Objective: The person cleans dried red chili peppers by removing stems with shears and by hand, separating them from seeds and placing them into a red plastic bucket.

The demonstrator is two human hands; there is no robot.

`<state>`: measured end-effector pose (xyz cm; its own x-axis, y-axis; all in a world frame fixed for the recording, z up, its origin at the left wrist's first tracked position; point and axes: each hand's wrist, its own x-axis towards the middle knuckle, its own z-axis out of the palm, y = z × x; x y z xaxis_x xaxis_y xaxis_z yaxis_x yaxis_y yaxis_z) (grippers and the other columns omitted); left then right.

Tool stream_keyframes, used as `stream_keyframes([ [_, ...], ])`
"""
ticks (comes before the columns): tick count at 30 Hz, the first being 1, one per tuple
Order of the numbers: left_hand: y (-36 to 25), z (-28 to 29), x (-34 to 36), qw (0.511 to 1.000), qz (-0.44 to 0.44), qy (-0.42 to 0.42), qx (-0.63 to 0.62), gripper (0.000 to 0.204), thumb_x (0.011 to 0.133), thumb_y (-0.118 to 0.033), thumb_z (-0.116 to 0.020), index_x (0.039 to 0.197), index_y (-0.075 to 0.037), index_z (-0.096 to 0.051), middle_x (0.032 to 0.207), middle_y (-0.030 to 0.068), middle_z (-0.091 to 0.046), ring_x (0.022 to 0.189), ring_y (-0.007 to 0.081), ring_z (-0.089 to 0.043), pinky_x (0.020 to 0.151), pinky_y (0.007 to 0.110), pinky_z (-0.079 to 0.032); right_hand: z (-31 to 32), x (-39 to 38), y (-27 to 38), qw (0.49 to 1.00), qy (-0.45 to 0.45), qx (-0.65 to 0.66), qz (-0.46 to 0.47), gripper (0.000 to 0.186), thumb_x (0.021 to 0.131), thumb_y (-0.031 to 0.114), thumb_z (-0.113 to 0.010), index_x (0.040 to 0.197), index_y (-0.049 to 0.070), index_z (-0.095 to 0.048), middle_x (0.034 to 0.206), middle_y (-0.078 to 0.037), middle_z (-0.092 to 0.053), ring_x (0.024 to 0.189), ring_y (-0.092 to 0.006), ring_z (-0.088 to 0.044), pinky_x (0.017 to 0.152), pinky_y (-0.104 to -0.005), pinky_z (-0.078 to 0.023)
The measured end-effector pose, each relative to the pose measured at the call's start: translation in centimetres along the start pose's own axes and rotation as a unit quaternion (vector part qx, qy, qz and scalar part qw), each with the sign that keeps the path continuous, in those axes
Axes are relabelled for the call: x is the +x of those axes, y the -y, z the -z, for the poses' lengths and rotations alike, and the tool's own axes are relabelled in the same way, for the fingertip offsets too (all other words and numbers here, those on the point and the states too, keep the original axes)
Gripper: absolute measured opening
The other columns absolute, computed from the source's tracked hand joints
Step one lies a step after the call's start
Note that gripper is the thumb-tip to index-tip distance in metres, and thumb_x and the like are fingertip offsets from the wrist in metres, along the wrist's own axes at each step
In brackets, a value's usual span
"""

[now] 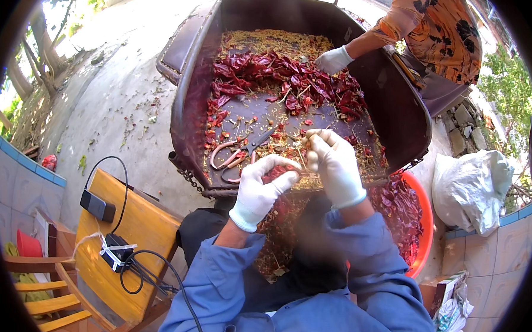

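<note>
My left hand point(261, 193), in a white glove, is closed around a dried red chili point(273, 174), mostly hidden by the fingers. Beside it my right hand point(337, 166), also gloved, has thumb and fingers pinched together; what lies between them is too small to make out. Both hands are above the near edge of a dark metal cart bed point(246, 110). Scissors point(244, 150) with pink handles lie in the bed, just beyond my left hand. A heap of dried red chilies point(292, 79) stretches across the bed, with yellow seeds point(272, 40) behind it.
Across the cart, another person's gloved hand point(332, 60) touches the chili heap. An orange tub point(425, 218) of chilies stands by my right knee, near a white sack point(472, 186). On my left, a wooden chair point(125, 213) holds a black device point(97, 206) with cables.
</note>
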<state>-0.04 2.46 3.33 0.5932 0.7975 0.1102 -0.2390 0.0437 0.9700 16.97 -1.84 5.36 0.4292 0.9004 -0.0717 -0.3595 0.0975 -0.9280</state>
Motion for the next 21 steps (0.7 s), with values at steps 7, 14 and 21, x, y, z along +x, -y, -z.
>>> stream_keyframes([
  [7, 0.7, 0.7, 0.8, 0.995, 0.038, 0.004, -0.094, 0.017, 0.089, -0.008, -0.067, 0.102, 0.001, -0.065, 0.096, 0.0101, -0.071, 0.087, 0.0154, -0.068, 0.083, 0.030, -0.054, 3.5, 11.1, -3.3, 0.723, 0.030, -0.625, 0.291, 0.030, 0.088, 0.006, -0.059, 0.113, 0.017, -0.071, 0.105, -0.013, -0.069, 0.088, -0.0314, -0.069, 0.079, -0.0407, -0.055],
  [14, 0.6, 0.6, 1.2, 0.992, 0.047, -0.021, -0.117, 0.023, 0.089, 0.003, -0.063, 0.112, 0.005, -0.064, 0.101, 0.0116, -0.071, 0.091, 0.0164, -0.068, 0.087, 0.029, -0.055, 2.3, 16.9, -7.7, 0.534, 0.026, -0.811, 0.237, 0.025, 0.086, 0.021, -0.060, 0.107, 0.022, -0.074, 0.098, -0.015, -0.068, 0.086, -0.0340, -0.068, 0.072, -0.0467, -0.054],
  [21, 0.8, 1.1, 1.5, 0.995, 0.034, -0.090, -0.026, 0.016, 0.086, -0.006, -0.073, 0.100, -0.001, -0.067, 0.084, 0.0008, -0.068, 0.077, 0.0064, -0.063, 0.071, 0.022, -0.051, 3.7, 15.1, -5.5, 0.660, -0.023, -0.709, 0.247, 0.016, 0.090, 0.025, -0.063, 0.098, 0.018, -0.075, 0.089, -0.013, -0.072, 0.082, -0.0342, -0.068, 0.074, -0.0433, -0.055],
])
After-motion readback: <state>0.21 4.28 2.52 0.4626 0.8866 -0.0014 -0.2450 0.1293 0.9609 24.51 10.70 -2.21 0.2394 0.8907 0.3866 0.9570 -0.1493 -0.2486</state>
